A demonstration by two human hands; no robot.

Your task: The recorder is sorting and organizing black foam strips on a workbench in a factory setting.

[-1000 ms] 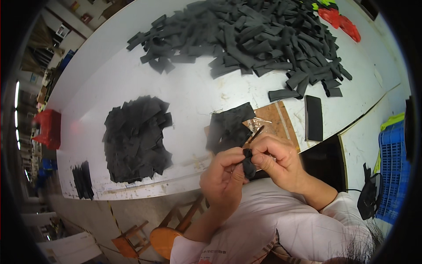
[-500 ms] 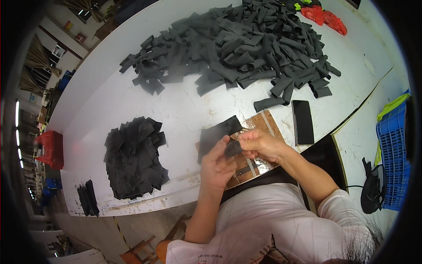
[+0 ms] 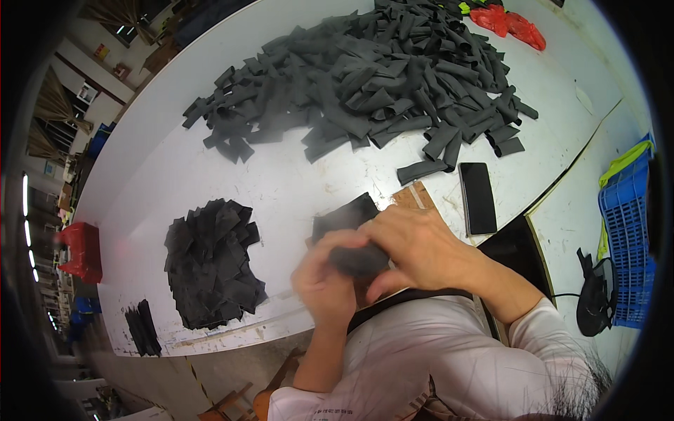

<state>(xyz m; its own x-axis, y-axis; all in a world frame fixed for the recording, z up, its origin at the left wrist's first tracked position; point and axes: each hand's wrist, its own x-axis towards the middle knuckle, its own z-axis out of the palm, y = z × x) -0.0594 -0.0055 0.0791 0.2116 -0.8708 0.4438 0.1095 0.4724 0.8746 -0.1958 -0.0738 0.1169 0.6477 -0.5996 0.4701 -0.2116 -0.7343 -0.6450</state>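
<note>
2 bare hands: raised in front of the white shirt [image 3: 428, 330], above the near edge of the white table [image 3: 274, 186], with a dark fabric piece [image 3: 359, 262] between them.
Dark fabric piece: short, rounded in outline and slightly blurred; it lies off the table, at the left fingers and under the arch of the right hand.
Left hand [image 3: 319, 279]: blurred; fingers and thumb curled about the left end of the piece, pinching it.
Right hand [image 3: 411, 242]: back upward, fingers bent over the top of the piece, thumb spread away below; whether its fingertips press the fabric cannot be told.
Flat dark stack [image 3: 344, 215]: just beyond the hands, on a brown board [image 3: 419, 196] partly hidden by them.
Phone [image 3: 478, 199]: dark screen upward, on the table to the right of the board.
Large heap [image 3: 365, 84]: many dark grey fabric tubes across the far part of the table.
Overlapping pile [image 3: 210, 263]: flat dark pieces, left of the hands and well apart from them.
Narrow bundle [image 3: 143, 328]: dark strips near the table's left corner.
Blue basket [image 3: 627, 235]: slatted, at far right.
</note>
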